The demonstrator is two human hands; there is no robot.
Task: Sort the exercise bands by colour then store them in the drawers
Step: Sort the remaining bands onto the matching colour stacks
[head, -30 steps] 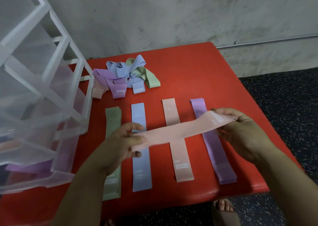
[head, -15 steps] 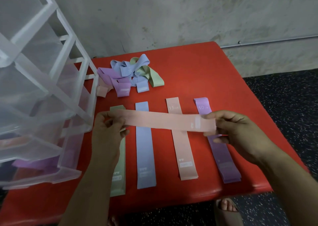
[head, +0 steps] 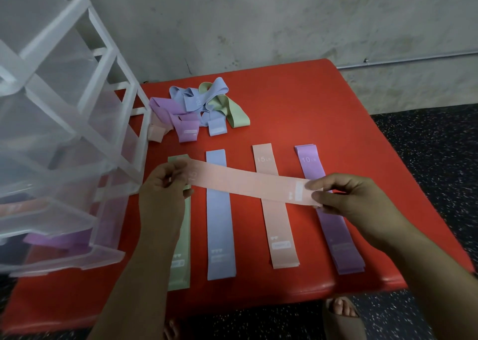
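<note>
Pink fabric is drawn flat between my two hands. My left hand (head: 163, 192) pinches one end over the top of the green column (head: 181, 249), and my right hand (head: 346, 197) pinches the labelled end over the purple column (head: 338, 236). So the pink band (head: 248, 182) lies crosswise above the sorted row, though I cannot tell whether it touches it. I judge I hold it taut to smooth it before laying it on the pink column (head: 280, 236), third along past the blue column (head: 219, 223). Strips of red table (head: 310, 112) show between the columns, so I have room to turn the band lengthwise and lower it. The purple column ends near the table's front edge. On the left the clear drawer unit (head: 77, 107) crowds in just beside the green. The unsorted heap (head: 201, 107) sits behind the row, apart from my hands.
</note>
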